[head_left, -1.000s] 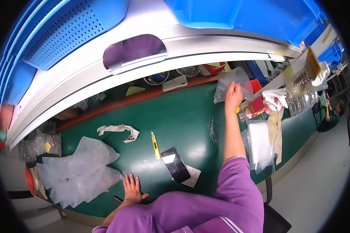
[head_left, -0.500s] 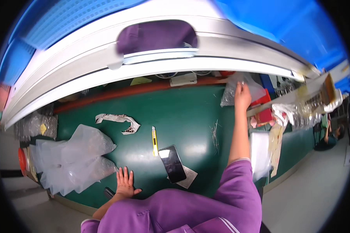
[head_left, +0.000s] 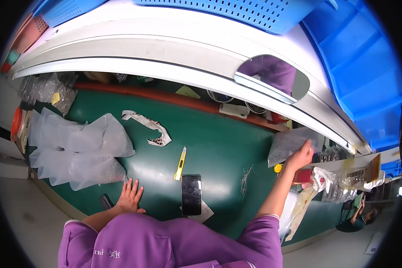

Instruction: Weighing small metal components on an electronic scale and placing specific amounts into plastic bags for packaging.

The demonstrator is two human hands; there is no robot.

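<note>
My right hand (head_left: 300, 156) is closed on the gathered top of a clear plastic bag (head_left: 286, 145) at the back right of the green table (head_left: 214, 143). The bag's contents are too blurred to make out. Flat on the table, fingers spread, lies my left hand (head_left: 130, 196). Its fingertips are beside the lower corner of two bulging translucent plastic bags (head_left: 87, 167) filled with small pieces. Between the hands are a yellow utility knife (head_left: 180, 164) and a black smartphone (head_left: 191, 194), which rests partly on a pale card (head_left: 205, 211).
A crumpled patterned cloth strip (head_left: 149, 126) lies toward the back. Loose thin wires (head_left: 245, 179) are near my right forearm. A white shelf with an oval mirror (head_left: 274, 77) and blue baskets (head_left: 236, 12) overhangs the back. A red box (head_left: 302, 177) stands at right.
The whole view has turned, so the table and things appear shifted and tilted. My right hand still grips the bag; a yellow cap now shows beside it. My left hand stays flat.
</note>
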